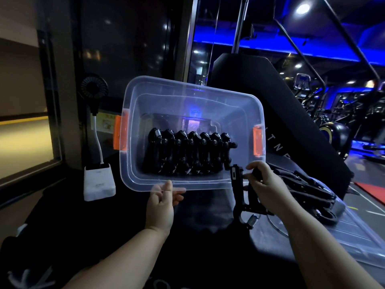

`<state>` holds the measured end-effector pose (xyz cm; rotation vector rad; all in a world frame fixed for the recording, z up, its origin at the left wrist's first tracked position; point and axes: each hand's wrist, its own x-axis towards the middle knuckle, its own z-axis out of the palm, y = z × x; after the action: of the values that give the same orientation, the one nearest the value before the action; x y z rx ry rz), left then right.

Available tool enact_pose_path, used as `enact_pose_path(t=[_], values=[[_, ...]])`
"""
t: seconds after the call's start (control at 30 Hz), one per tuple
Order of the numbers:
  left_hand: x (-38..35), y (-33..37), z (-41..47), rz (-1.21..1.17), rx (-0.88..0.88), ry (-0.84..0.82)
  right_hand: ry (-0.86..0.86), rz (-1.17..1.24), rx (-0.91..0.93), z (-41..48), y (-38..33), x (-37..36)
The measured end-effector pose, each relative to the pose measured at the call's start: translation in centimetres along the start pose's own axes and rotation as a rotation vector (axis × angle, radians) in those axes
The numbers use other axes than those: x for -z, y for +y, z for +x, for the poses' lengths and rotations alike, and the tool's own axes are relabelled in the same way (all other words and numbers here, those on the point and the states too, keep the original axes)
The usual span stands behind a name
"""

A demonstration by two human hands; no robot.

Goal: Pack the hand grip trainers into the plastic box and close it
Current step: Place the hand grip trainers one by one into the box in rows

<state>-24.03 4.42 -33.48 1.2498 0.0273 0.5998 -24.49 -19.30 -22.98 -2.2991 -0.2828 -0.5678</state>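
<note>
A clear plastic box (133, 167) with orange side latches stands tilted toward me, its opening facing the camera. Several black hand grip trainers (187, 153) lie packed in a row inside it. My left hand (162, 202) holds the box's near rim from below, fingers against the edge. My right hand (265, 187) grips one black trainer (239, 197) by its handle, just at the box's lower right corner; its spring hangs below. More black trainers (308, 190) lie piled on the clear lid (333, 232) to the right.
A white power block (99, 183) with a cable and a small black fan (94, 86) stand to the left of the box. A black padded machine (270, 97) rises behind it. The surface underneath is dark. Gym equipment fills the blue-lit background.
</note>
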Motion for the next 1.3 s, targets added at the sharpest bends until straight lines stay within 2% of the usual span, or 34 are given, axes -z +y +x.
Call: enact_pose_path(t=[0.17, 0.33, 0.47, 0.63, 0.87, 0.97, 1.13, 1.3], values=[[0.0, 0.0, 0.0, -0.004, -0.001, -0.003, -0.066, -0.096, -0.012, -1.1, 0.3, -0.5], [0.1, 0.0, 0.0, -0.019, 0.004, -0.014, -0.224, -0.283, -0.003, -1.7, 0.1, -0.1], [0.2, 0.4, -0.3, -0.028, 0.005, -0.024, -0.283, -0.316, 0.052, -1.4, -0.4, 0.4], [0.3, 1.0, -0.7, -0.034, 0.005, 0.01, -0.233, -0.177, 0.086, -0.9, -1.0, -0.3], [0.2, 1.5, -1.0, -0.112, 0.004, 0.052, -0.051, 0.308, 0.151, 2.1, -4.5, -2.8], [0.1, 1.9, -1.0, -0.141, -0.005, 0.068, -0.014, 0.229, 0.144, 4.1, -7.2, -4.3], [0.1, 2.2, -1.0, -0.175, 0.012, 0.024, -0.137, 0.19, 0.078, 6.6, -11.7, -8.5], [0.4, 2.1, -1.0, -0.188, 0.014, -0.022, -0.203, 0.098, 0.121, 8.2, -14.9, -13.3]])
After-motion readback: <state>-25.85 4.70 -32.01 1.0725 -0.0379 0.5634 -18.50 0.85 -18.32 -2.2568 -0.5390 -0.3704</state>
